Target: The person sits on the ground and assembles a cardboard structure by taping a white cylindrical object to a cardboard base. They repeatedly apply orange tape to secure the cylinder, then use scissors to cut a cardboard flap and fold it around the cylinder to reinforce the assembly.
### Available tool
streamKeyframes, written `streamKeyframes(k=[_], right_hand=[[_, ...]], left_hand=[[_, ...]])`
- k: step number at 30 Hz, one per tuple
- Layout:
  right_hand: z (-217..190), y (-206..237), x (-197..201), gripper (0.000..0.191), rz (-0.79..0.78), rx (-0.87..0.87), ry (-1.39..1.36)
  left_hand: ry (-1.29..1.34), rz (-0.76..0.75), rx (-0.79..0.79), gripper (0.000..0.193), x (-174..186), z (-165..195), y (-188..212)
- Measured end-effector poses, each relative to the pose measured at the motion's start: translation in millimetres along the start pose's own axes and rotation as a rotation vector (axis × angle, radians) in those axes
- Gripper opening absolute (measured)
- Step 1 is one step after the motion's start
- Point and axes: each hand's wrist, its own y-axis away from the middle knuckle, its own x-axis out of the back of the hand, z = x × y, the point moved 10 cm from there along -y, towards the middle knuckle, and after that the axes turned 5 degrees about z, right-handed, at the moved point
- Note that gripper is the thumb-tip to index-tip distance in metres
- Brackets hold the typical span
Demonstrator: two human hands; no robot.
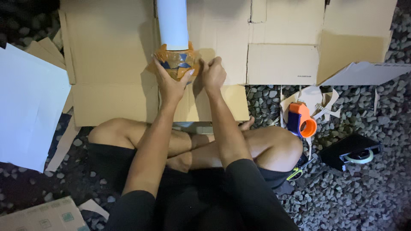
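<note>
A white tube [172,23] lies on flattened cardboard [111,51], its near end joined to a clear plastic bottle piece [177,60] wrapped in brown tape with blue patches. My left hand [169,83] cups that taped piece from below, fingers spread around it. My right hand [212,72] is at its right side, fingers pinched closed at the tape's edge; whether it grips a tape end is hard to tell. I sit cross-legged on gravel, knees under my forearms.
An orange and blue tape dispenser [301,119] lies on the gravel to the right among paper scraps. Farther right sits a black tape holder with a pale roll [353,152]. Scissors with yellow-green handles [295,173] rest by my right knee. White sheets [30,102] lie left.
</note>
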Motion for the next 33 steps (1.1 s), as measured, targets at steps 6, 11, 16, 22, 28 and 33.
streamKeyframes(k=[6,11,16,22,28,33], right_hand=[[-34.8,55.4,16.8,0.044,0.126,0.599,-0.140],[-47.3,80.6,-21.9,0.079,-0.211,0.788,0.137],[-43.2,76.5,-42.7,0.086,-0.373,0.680,0.326],[-40.8,76.4,-51.1,0.083,-0.411,0.669,0.477],[-46.5,93.2,-45.0,0.079,-0.312,0.779,0.667],[-49.6,102.7,-39.6,0.080,-0.330,0.716,0.556]], left_hand=[[0.029,0.046,-0.051,0.131,5.9,6.7,1.3],[0.040,0.039,-0.066,0.131,7.3,9.1,0.2],[0.046,0.026,-0.051,0.133,7.8,8.2,-2.4],[0.018,0.041,-0.092,0.131,11.3,14.0,-4.1],[0.064,-0.024,0.073,0.132,18.5,8.3,-0.5],[0.052,-0.040,0.080,0.139,30.1,11.2,-1.3]])
